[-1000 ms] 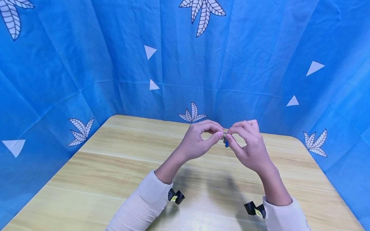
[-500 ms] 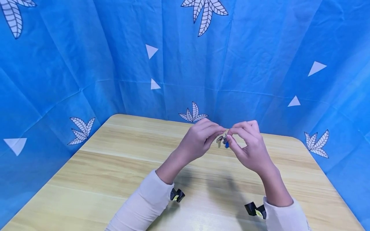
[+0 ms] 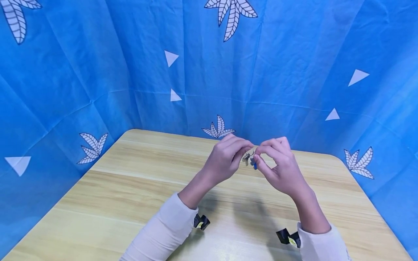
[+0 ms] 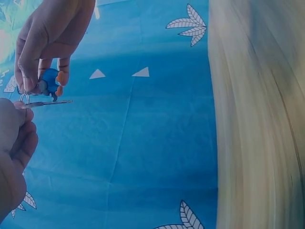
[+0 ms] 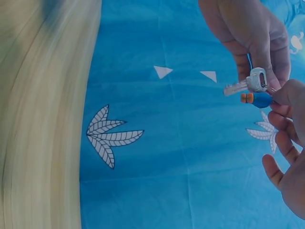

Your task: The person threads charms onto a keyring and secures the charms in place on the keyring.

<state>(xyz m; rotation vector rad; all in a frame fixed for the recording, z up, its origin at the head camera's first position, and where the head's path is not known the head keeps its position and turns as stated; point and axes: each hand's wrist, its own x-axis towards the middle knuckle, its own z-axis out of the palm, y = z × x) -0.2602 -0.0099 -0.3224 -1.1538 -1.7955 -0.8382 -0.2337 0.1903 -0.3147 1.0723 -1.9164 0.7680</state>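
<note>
Over the far part of the table, both hands meet at a small metal key ring (image 4: pixel 25 98). My left hand (image 3: pixel 225 156) pinches the ring between thumb and fingertips, its thumb mostly hidden behind the fingers in the head view. From the other side, my right hand (image 3: pixel 279 165) pinches the ring too, index finger and thumb forming a loop. A silver key (image 5: pixel 247 85) hangs on the ring, sticking out between the hands. Beside it dangles a blue charm (image 5: pixel 261 99) with orange parts, close under the right fingertips.
A light wood-grain table (image 3: pixel 130 188) lies beneath the hands. Blue cloth (image 3: pixel 209 72) printed with white leaves and triangles hangs around its back and sides. Black wrist mounts (image 3: pixel 287 237) stick out at both pale sleeves (image 3: pixel 163 228).
My left hand has turned so its thumb has dropped out of sight, uncovering the hanging keys. Most recently, the right fingertips and the charm have shifted slightly left.
</note>
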